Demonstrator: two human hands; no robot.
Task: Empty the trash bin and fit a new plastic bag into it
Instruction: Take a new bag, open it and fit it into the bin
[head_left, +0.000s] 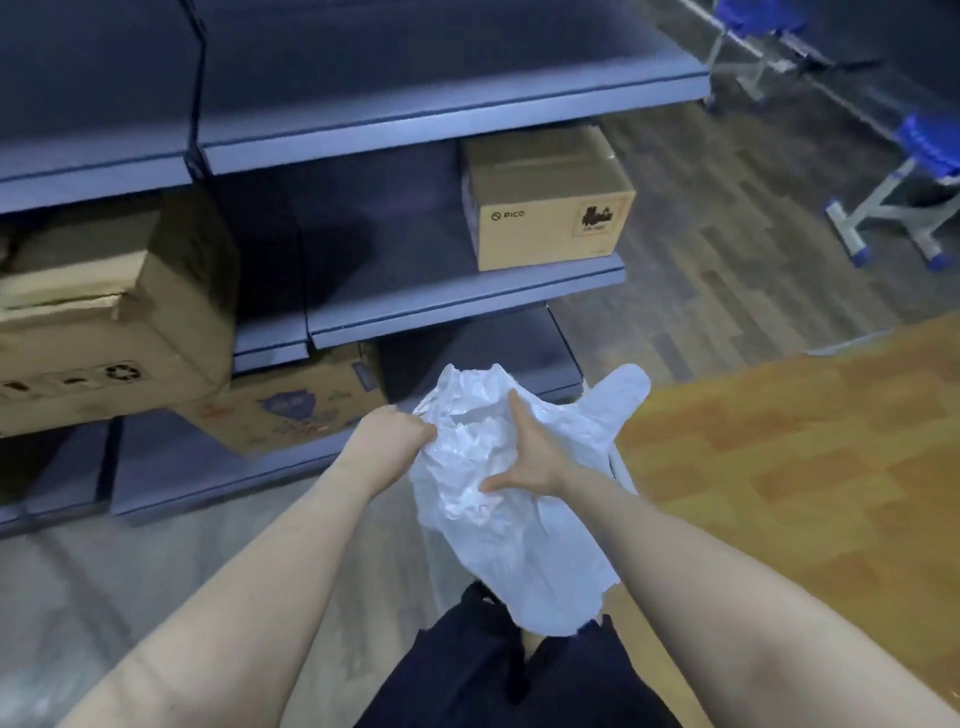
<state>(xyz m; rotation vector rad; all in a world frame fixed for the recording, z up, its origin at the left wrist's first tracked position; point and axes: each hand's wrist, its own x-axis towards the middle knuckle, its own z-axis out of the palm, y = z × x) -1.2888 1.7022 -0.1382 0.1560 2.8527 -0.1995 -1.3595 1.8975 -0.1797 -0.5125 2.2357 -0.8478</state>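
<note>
A crumpled white plastic bag (498, 519) hangs in front of my body at the frame's middle, one handle loop sticking out to the upper right. My left hand (392, 434) grips the bag's upper left edge in a closed fist. My right hand (530, 457) lies against the bag's upper middle with thumb and fingers spread over the plastic; part of the hand is tucked into the folds. No trash bin is in view.
Blue metal shelving (457, 306) stands just ahead and to the left, carrying cardboard boxes: a PICO box (550, 208), a large box (104, 322) at left, and a printed box (291, 405) on the lowest shelf. Wooden floor lies to the right; blue chairs (914, 176) stand far right.
</note>
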